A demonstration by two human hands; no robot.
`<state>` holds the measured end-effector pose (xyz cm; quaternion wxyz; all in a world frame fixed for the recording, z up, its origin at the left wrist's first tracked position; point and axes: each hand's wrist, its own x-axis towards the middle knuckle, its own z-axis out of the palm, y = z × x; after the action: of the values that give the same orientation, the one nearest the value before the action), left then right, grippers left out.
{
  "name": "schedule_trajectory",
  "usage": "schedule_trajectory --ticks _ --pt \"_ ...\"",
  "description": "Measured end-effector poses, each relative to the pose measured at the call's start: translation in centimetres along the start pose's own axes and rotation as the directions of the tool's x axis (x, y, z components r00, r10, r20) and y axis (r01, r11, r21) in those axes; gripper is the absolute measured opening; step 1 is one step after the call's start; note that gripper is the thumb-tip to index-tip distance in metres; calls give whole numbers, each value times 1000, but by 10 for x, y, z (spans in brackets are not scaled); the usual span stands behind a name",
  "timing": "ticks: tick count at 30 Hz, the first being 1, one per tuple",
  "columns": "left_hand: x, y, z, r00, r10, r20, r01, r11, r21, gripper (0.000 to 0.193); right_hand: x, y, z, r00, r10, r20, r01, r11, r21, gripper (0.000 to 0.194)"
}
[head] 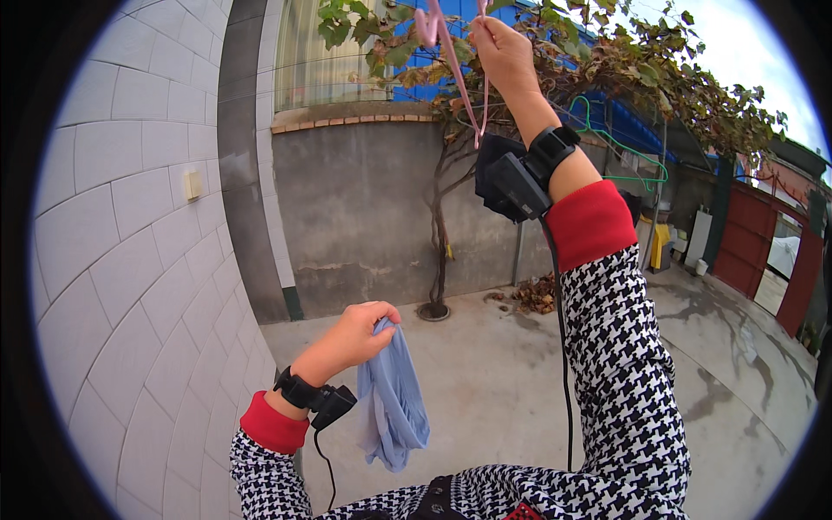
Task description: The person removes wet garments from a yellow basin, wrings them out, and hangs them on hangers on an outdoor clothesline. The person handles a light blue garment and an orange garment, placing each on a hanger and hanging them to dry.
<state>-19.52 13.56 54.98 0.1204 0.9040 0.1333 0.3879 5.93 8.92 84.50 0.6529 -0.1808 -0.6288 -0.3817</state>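
A light blue cloth garment [393,396] dangles from my left hand [361,331], its top bunched between thumb and fingers. Up high, my right hand [507,55] grips a pink clothes hanger [455,71] near its upper part. The hanger appears nearly edge-on, and its top runs out of the picture. Behind my right wrist hangs a dark cloth [491,169], partly covered by the black device strapped there; what holds it up is hidden.
A green clothes hanger [624,149] hangs at the right below a grapevine [598,58]. White tiled wall [156,260] rises close on the left. Beyond are a grey wall [364,208], the vine trunk [437,260], dry leaves [536,296] and a red metal gate [744,237]. Cables trail from both wrist devices.
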Motion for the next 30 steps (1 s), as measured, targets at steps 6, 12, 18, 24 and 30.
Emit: schedule_trajectory --ticks 6,12,18,24,30 --pt "4 -11 -1 998 -65 -26 66 998 17 15 -52 -10 -11 968 -62 244 86 993 -87 17" --pt "2 -40 -2 984 -136 -113 141 989 36 16 -243 -74 -46 541 541 644 -840 310 446 11" --pt "9 -43 -5 979 -195 -61 198 979 55 20 -370 -135 -73 314 459 831 -846 -261 464 23" --pt "15 -36 -7 975 -216 -59 219 974 60 24 -395 -132 -100 535 396 746 -656 -362 663 30" --pt "5 -47 -23 973 -226 -33 227 973 30 25 -402 -140 -98 462 395 794 -839 -94 535 33"
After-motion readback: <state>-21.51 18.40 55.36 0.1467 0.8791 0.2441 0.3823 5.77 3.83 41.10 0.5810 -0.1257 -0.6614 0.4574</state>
